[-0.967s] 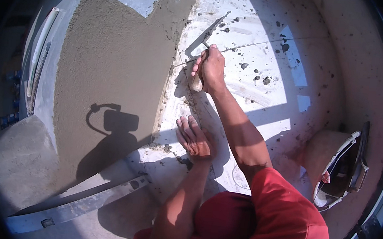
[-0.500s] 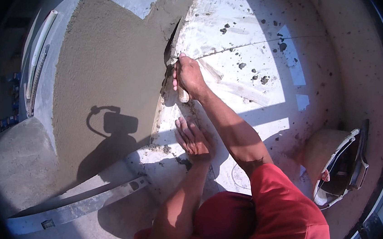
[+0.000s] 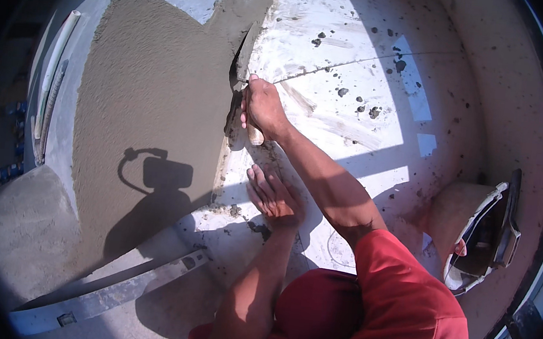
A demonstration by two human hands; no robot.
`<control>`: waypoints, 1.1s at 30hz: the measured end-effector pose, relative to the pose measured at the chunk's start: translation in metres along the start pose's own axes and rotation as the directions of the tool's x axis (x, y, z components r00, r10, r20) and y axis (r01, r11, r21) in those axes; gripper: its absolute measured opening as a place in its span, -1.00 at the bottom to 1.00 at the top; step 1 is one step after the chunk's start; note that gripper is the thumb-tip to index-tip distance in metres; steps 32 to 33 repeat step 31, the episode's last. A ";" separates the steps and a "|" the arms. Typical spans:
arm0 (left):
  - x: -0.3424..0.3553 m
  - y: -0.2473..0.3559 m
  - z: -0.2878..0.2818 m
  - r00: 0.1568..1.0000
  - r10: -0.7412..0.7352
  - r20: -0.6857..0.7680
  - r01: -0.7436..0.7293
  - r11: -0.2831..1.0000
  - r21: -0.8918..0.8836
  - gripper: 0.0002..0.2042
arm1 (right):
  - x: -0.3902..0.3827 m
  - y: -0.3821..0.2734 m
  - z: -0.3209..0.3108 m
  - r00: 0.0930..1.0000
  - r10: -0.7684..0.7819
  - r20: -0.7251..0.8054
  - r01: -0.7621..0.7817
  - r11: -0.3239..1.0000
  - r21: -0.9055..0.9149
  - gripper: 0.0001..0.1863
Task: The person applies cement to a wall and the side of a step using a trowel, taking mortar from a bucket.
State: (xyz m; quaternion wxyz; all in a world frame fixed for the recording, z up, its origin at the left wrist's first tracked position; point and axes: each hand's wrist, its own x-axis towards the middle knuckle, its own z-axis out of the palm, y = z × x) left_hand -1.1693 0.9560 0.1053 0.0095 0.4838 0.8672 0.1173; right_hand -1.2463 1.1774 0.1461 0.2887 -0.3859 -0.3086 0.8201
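My right hand [image 3: 264,109] is wrapped round the wooden handle of a trowel [image 3: 247,52]. The trowel's thin metal blade points away from me and lies along the right edge of a wet grey mortar layer [image 3: 150,81], partly in dark shadow. Nearer to me, my left hand [image 3: 273,197] rests with fingers stretched on the white, mortar-spotted board [image 3: 327,123], holding nothing. A ragged strip of mortar runs beside the board's left edge, just left of the trowel handle.
Mortar crumbs [image 3: 374,113] lie scattered over the board. A worn bucket [image 3: 458,218] with a dark opening lies at the right by a beige wall [image 3: 521,120]. A long metal straightedge [image 3: 112,296] crosses the lower left. A white pipe [image 3: 61,54] stands at the far left.
My right hand has shifted slightly left, and the trowel blade has slid a little farther up along the mortar edge, showing more of its face. My left hand stays in place.
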 end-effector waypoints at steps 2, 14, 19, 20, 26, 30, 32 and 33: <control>-0.001 0.000 -0.002 1.000 -0.017 0.022 0.017 1.000 0.014 -0.40 | -0.013 0.001 0.004 0.999 -0.043 0.016 0.044 0.996 -0.072 -0.46; 0.000 0.001 -0.002 1.000 -0.014 0.019 0.014 1.000 -0.002 -0.35 | 0.001 0.001 -0.025 0.994 0.110 0.020 -0.111 0.993 0.043 -0.45; 0.002 0.000 -0.002 1.000 -0.009 -0.005 0.009 1.000 0.009 -0.34 | -0.002 -0.007 -0.042 0.991 0.116 0.067 -0.113 0.993 -0.038 -0.46; 0.001 0.000 -0.002 1.000 -0.013 -0.003 0.013 1.000 0.015 -0.34 | -0.002 -0.007 -0.044 0.989 0.123 0.079 -0.118 0.991 -0.059 -0.47; 0.001 0.000 -0.001 1.000 -0.012 -0.001 0.012 1.000 0.023 -0.35 | 0.005 -0.014 -0.043 0.996 0.092 0.010 -0.092 0.995 -0.044 -0.47; -0.001 0.002 -0.002 1.000 -0.026 0.017 0.025 0.998 0.056 -0.30 | -0.001 -0.015 -0.030 0.982 -0.053 -0.180 0.066 0.996 0.065 -0.46; 0.000 0.002 -0.002 0.999 -0.028 0.022 0.027 0.997 0.073 -0.27 | -0.001 -0.017 -0.033 0.993 -0.020 -0.117 0.024 0.999 0.032 -0.44; 0.000 0.002 -0.002 0.999 -0.028 0.022 0.027 0.997 0.073 -0.27 | -0.001 -0.017 -0.033 0.993 -0.020 -0.117 0.024 0.999 0.032 -0.44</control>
